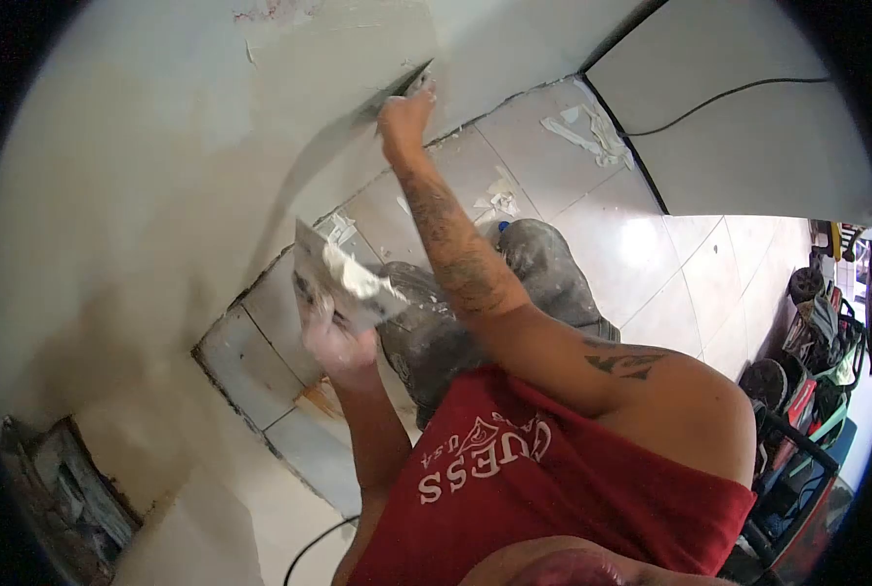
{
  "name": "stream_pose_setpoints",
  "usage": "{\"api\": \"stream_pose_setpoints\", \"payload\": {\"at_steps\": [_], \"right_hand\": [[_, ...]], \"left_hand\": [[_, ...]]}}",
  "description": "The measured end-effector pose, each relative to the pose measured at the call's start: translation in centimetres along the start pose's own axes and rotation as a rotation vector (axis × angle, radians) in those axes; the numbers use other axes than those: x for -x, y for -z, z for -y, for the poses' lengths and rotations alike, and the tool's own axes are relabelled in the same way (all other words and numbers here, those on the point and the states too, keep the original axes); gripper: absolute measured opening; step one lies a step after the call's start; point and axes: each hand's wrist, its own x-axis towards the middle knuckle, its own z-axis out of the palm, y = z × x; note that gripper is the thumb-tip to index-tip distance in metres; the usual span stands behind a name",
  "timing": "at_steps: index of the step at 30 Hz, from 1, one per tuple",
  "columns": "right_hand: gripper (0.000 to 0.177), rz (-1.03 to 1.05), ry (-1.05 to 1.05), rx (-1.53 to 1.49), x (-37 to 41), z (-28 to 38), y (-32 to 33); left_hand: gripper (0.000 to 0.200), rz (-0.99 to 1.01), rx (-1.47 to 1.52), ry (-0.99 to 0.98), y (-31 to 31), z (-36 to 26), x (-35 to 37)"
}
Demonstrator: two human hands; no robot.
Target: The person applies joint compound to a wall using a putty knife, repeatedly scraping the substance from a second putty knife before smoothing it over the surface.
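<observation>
My right hand point(408, 115) is closed around a flat trowel point(389, 98), seen nearly edge-on against the wall point(328, 59). That arm reaches far forward over my knees. Lower and to the left, my left hand point(338, 337) grips a wide metal plastering blade point(311, 256), tilted up. A thick lump of white plaster point(358, 276) lies along this blade. Plaster smears cover the fingers of both hands. Around the right hand, the wall has a patch of darker, damp-looking plaster. The handles of both tools are mostly hidden by my fingers.
My bent knees point(548, 269) rest over the tiled floor point(670, 254). Plaster scraps point(592, 137) lie near the wall's foot. A large grey panel point(739, 117) with a black cable point(719, 96) stands at right. Piled gear point(812, 381) sits far right. A recessed opening point(69, 493) shows lower left.
</observation>
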Motion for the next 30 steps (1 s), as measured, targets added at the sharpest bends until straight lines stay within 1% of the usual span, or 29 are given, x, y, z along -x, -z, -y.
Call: {"api": "stream_pose_setpoints", "payload": {"at_steps": [1,3,4,5,6,9,10,12,15,16,18,19,20,22,24,25,26,28,29,30], "right_hand": [[0.070,-0.074,0.085,0.154,0.6,1.2,-0.9],[0.066,-0.087,0.149,0.178,2.3,3.3,-1.6],[0.063,-0.092,0.181,0.193,3.4,4.0,-1.9],[0.065,-0.066,0.204,0.190,4.4,4.7,-2.3],[0.067,-0.039,0.229,0.187,5.4,5.3,-2.8],[0.071,0.042,0.269,0.245,9.3,6.8,-4.5],[0.071,0.070,0.277,0.272,10.8,7.1,-5.1],[0.072,0.116,0.327,0.285,14.0,7.5,-6.5],[0.071,0.312,0.487,0.181,17.8,9.0,-6.6],[0.071,0.386,0.517,0.104,18.5,9.1,-6.1],[0.072,0.532,0.579,-0.055,19.0,8.7,-4.7],[0.072,0.443,0.602,0.011,18.7,7.4,-4.2],[0.071,0.352,0.624,0.079,18.2,6.0,-3.4],[0.068,0.149,0.468,-0.054,13.9,5.1,-1.5],[0.066,-0.184,0.476,0.130,8.5,4.7,-0.6],[0.066,-0.115,0.443,0.068,6.5,5.0,0.4],[0.065,-0.047,0.412,0.003,5.1,6.9,1.1],[0.065,-0.074,0.379,0.023,3.9,7.7,-0.6],[0.065,-0.085,0.363,0.032,3.6,7.9,-1.7],[0.066,-0.130,0.398,0.072,3.6,7.9,-2.7]], "left_hand": [[0.040,0.036,-0.229,-0.088,1.3,0.4,0.8],[0.043,0.051,-0.105,-0.038,3.4,1.2,1.8],[0.044,0.030,0.246,0.105,4.2,1.6,2.2],[0.045,0.005,0.597,0.249,5.0,1.9,2.6],[0.049,0.070,0.577,0.196,5.7,2.1,2.9],[0.047,-0.024,0.596,0.294,6.8,1.8,4.1],[0.048,0.053,0.689,0.279,6.9,1.6,4.3],[0.048,0.059,0.714,0.274,6.9,1.2,4.4],[0.050,0.095,0.733,0.272,7.5,0.8,4.3],[0.050,0.113,0.737,0.271,7.4,0.4,4.1],[0.051,0.025,0.682,0.189,5.8,-0.9,4.1],[0.052,-0.017,0.657,0.146,5.1,-1.5,3.7],[0.052,0.009,0.696,0.142,5.5,-1.2,3.5],[0.052,0.066,0.784,0.136,6.6,0.0,3.4],[0.054,0.115,0.850,0.230,6.4,0.4,3.4],[0.054,0.139,0.878,0.279,6.4,0.5,3.4],[0.053,0.104,0.809,0.269,6.5,1.0,3.5],[0.050,0.030,0.667,0.248,6.8,1.9,3.8],[0.049,0.018,0.645,0.234,6.7,1.9,3.9],[0.047,0.006,0.625,0.217,6.6,1.9,4.0]]}}
